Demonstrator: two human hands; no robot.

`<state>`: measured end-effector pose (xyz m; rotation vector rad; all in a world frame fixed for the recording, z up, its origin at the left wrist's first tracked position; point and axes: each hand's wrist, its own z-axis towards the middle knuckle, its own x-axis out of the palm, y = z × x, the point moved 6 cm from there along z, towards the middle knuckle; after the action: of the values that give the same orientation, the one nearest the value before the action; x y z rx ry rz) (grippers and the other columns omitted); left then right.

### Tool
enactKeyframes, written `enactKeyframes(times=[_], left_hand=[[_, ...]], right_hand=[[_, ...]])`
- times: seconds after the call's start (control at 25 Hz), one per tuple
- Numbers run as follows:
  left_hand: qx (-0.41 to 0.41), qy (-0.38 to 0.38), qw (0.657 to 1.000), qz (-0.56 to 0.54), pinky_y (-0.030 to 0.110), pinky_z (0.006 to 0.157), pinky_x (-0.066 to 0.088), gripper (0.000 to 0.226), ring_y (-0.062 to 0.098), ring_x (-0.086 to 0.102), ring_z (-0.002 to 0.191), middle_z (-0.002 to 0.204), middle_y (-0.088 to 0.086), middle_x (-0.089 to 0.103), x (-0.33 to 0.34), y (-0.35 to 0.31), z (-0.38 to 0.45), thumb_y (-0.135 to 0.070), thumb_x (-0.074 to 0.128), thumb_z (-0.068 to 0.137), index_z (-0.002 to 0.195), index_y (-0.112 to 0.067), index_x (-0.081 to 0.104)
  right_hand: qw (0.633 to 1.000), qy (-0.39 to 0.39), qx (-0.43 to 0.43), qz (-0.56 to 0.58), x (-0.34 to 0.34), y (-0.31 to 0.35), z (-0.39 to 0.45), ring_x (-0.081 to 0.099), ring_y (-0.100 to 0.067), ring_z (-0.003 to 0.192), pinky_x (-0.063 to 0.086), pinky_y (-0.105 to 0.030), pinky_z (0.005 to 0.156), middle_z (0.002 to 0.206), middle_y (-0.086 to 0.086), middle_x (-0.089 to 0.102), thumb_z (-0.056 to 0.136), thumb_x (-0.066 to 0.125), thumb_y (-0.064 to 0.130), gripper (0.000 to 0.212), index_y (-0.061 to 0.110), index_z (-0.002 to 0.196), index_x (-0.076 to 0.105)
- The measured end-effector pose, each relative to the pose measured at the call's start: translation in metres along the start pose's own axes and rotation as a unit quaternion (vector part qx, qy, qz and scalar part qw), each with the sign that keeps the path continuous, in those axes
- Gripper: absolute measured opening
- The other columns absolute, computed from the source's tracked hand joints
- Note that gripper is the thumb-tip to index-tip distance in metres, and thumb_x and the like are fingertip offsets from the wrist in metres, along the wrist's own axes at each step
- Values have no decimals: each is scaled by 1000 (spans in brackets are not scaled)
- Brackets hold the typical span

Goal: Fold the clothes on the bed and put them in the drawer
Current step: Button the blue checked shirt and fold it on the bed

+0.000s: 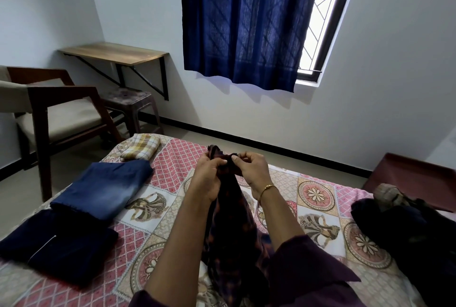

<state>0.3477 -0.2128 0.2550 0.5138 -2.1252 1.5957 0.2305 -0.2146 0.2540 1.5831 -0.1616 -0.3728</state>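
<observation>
Both hands' grip bunches dark plaid garment (229, 227), its shape unreadable

**A bedroom in a home**

A bed (318, 198) with a patterned sheet is filling the foreground, with folded clothes (98, 190) lying on it. A blue curtain (246, 23) is hanging over a barred window (323, 18). A wooden armchair (49, 111), a plastic stool (130, 102) and a wall-mounted worktop (116, 53) are standing in the corner against plain white walls.

Got both arms stretched out front, left hand (209, 173) and right hand (251, 167) close together, fingers curled, pinching.
</observation>
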Motion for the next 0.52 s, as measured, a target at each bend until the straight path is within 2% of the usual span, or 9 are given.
enactKeyframes(times=[0.04,0.08,0.12,0.16,0.2,0.24,0.32,0.4,0.52], left_hand=[[36,-55,993,98,39,80,52,32,29,58,90,101,16,53,-7,-3,-1,9,48,89,116,-6,41],[100,-137,958,230,39,83,51,39,29,55,98,109,15,50,-15,-9,-5,7,53,87,120,-8,39],[190,-222,890,351,38,85,48,42,28,52,103,114,14,47,-21,-18,-12,4,59,84,120,-9,41],[285,-261,814,434,35,84,45,40,27,49,104,116,14,47,-17,-26,-21,0,64,81,117,-7,47],[350,-243,769,476,28,81,40,32,24,49,99,113,14,50,-8,-28,-25,-5,66,81,110,-5,54],[365,-186,773,484,22,78,37,23,20,50,93,107,13,55,1,-26,-24,-9,67,82,104,-5,60],[304,-85,834,452,16,72,40,14,15,57,86,97,7,63,12,-19,-17,-14,65,86,97,-6,66],[273,-80,865,414,17,73,47,15,13,60,84,92,3,65,8,-18,-14,-17,67,85,97,-6,68],[272,-98,862,417,24,77,51,17,17,63,85,91,5,67,3,-19,-12,-16,70,83,97,-5,67]], right_hand=[[1000,-21,-7,-13,-2,0,0,61,-24,77,54,-47,85,72,-6,62,83,67,9,26,20,61,59],[999,-41,-12,-24,-5,-1,0,59,-23,76,55,-44,82,72,-5,61,83,66,10,26,20,61,58],[998,-53,-15,-27,-7,0,-1,57,-21,73,55,-40,78,70,-4,59,84,65,10,26,19,60,57],[998,-55,-15,-21,-7,0,-1,54,-20,70,52,-37,71,68,-4,57,84,64,10,26,17,61,56],[999,-49,-9,-3,-6,1,-3,52,-19,69,49,-35,67,67,-4,56,85,63,9,24,14,62,57],[999,-40,1,24,-5,1,-4,52,-19,69,48,-34,66,68,-5,57,86,63,9,22,12,64,58],[996,-14,22,80,-2,2,-5,57,-21,73,51,-35,71,72,-8,61,88,61,10,18,10,70,63],[993,23,29,112,1,3,-8,61,-20,76,54,-32,75,77,-9,64,92,55,7,20,10,74,65],[992,46,11,121,5,4,-11,62,-18,79,55,-25,76,81,-7,65,93,45,-5,30,12,77,64]])
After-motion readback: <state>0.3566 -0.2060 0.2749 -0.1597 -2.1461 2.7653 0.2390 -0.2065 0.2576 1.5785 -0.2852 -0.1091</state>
